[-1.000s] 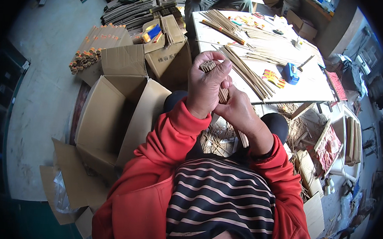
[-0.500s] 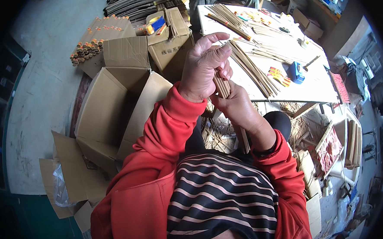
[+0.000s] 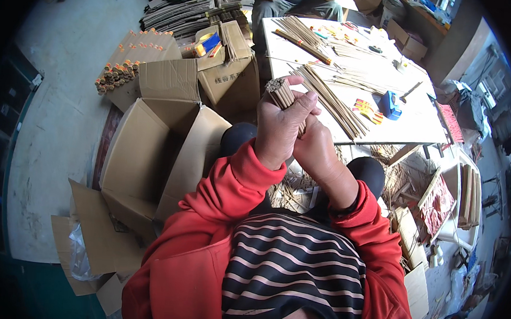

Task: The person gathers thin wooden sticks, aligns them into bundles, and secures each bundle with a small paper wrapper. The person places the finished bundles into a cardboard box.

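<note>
A tight bundle of thin brown incense sticks [image 3: 280, 94] stands tilted in front of me, its round packed end turned up toward me. My left hand [image 3: 280, 129] is closed around its upper part, the thumb laid across the sticks. Just below and to the right, my right hand [image 3: 317, 148] is wrapped round the same bundle, touching the left. The bundle's lower length is hidden behind my hands. Beyond them, more loose incense sticks [image 3: 332, 103] lie in a long pile on the white table [image 3: 408, 118].
An open cardboard box [image 3: 134, 159] stands at my left. Behind it are a closed carton [image 3: 231, 74] and stacked wrapped bundles [image 3: 137, 52]. On the table lie a blue tape dispenser [image 3: 392, 105] and red-yellow labels [image 3: 368, 111]. Another person [image 3: 298, 6] sits at the far side.
Both hands have come lower with the bundle. Its packed end now shows above my left hand, whose fingers have closed round it. The length that hung below my right hand is out of sight.
</note>
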Motion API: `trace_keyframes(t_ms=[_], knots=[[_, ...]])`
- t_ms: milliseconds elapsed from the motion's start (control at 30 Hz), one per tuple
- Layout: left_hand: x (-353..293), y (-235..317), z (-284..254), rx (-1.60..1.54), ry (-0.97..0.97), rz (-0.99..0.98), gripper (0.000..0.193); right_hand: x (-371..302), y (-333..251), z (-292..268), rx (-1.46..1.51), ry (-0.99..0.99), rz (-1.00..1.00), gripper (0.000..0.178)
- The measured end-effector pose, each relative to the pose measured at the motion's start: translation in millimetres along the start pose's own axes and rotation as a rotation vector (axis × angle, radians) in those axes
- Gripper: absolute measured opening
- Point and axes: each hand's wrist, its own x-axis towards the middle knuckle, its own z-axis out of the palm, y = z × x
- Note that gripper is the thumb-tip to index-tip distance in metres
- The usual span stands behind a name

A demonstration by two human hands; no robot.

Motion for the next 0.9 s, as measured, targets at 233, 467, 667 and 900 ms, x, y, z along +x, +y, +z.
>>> trace_keyframes(t_ms=[233,467,667,900], knots=[[5,8,-1,-0.104,-0.044,0.035,0.019,-3,-6,1,0.010,0.042,-0.104,0.036],[10,22,-6,-0.223,-0.204,-0.084,0.021,-3,-7,-12,0.506,-0.335,0.247,0.022],[23,26,-12,-0.132,0.010,-0.024,0.020,-7,-9,1,-0.018,-0.052,0.070,0.016],[30,30,-19,-0.229,-0.118,-0.068,0.014,-5,-10,4,0.333,-0.182,0.134,0.016]])
